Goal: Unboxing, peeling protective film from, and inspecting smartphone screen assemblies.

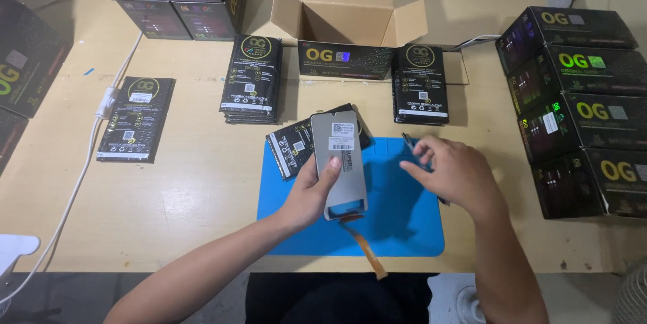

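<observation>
Held nearest the camera, over the blue rubbery mat at the table's near edge, a flat grey phone screen panel with an orange flex ribbon was gripped by the left hand, thumb pressed on its back. The right hand was curled around a small dark item, unidentifiable. One opened black glossy pouch lay beneath; stacked sealed pouches and black boxes were left along the far and right edges.

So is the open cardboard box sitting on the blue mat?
No, the open cardboard box stands on the bare table at the far side, well beyond the blue mat.
</observation>
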